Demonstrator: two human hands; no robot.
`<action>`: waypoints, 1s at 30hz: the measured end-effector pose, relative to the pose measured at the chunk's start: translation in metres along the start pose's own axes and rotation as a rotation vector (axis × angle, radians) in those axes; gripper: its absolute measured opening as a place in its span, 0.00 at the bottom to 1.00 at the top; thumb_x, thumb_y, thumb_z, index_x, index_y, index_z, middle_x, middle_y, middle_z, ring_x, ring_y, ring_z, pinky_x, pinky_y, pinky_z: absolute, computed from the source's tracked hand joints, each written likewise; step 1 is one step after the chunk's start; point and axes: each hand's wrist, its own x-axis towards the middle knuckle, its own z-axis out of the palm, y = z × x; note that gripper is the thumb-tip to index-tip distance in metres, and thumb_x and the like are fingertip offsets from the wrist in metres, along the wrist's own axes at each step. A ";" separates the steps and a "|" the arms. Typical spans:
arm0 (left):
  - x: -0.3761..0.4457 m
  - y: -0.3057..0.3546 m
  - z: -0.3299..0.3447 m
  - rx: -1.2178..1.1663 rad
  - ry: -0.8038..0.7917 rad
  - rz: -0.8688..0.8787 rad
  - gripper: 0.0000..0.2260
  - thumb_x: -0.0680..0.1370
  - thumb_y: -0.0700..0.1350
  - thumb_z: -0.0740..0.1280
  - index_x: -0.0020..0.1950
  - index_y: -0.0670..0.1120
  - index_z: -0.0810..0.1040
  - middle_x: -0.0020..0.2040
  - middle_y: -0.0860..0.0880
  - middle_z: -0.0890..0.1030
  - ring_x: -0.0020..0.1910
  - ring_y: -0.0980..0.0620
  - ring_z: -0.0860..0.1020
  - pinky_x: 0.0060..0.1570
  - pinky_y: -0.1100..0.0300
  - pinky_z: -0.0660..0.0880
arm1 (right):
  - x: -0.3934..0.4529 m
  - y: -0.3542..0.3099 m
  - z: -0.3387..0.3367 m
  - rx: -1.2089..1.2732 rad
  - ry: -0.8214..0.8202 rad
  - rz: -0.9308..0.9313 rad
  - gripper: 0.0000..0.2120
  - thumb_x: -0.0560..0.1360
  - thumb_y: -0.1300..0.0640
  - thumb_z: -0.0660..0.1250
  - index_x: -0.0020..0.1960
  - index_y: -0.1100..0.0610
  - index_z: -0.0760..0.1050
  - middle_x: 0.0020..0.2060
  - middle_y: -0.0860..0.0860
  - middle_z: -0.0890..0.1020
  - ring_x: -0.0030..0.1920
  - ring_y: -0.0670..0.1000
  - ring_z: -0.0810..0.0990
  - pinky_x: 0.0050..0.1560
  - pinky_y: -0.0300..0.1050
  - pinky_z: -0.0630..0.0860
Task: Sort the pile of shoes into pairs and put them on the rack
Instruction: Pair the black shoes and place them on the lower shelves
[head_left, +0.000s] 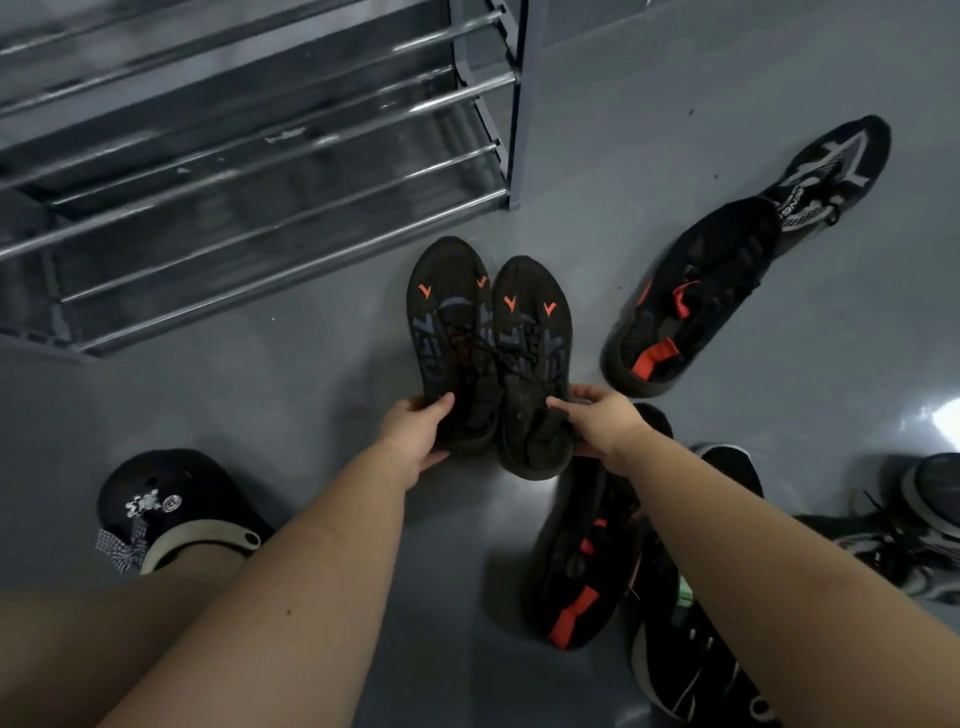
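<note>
Heels of two matching black shoes (488, 353) are gripped, one by the left hand (415, 431), one by the right hand (597, 421). Toes are aimed at the far-left rack (260, 156), seemingly for shelving as a pair.

No legible text found: grey lettering on the held black sneakers (488, 332) and white lettering on the far sneaker (831, 171) cannot be read.

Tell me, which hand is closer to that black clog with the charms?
Left. The left hand, gripping one black sneaker, is up and right of the clog; the right hand lies farther right, beyond both sneakers.
</note>
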 end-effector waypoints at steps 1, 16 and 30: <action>-0.001 0.002 -0.002 -0.010 -0.012 0.001 0.18 0.76 0.49 0.68 0.64 0.46 0.72 0.60 0.47 0.78 0.59 0.46 0.77 0.43 0.54 0.77 | -0.002 0.000 -0.002 0.022 -0.021 0.000 0.20 0.75 0.59 0.69 0.66 0.59 0.72 0.57 0.58 0.81 0.55 0.59 0.81 0.58 0.57 0.78; -0.093 0.016 -0.026 -0.075 -0.233 0.139 0.17 0.78 0.44 0.65 0.66 0.43 0.68 0.59 0.44 0.77 0.46 0.49 0.78 0.49 0.49 0.77 | -0.101 -0.021 -0.041 0.092 -0.076 -0.213 0.18 0.76 0.58 0.67 0.65 0.59 0.73 0.45 0.53 0.82 0.43 0.52 0.81 0.43 0.47 0.79; -0.214 0.005 -0.092 -0.212 -0.321 0.353 0.06 0.78 0.45 0.65 0.52 0.45 0.73 0.51 0.46 0.78 0.51 0.47 0.77 0.52 0.50 0.75 | -0.231 -0.025 -0.023 0.136 -0.146 -0.468 0.13 0.76 0.56 0.67 0.60 0.57 0.76 0.44 0.52 0.83 0.42 0.49 0.81 0.39 0.43 0.77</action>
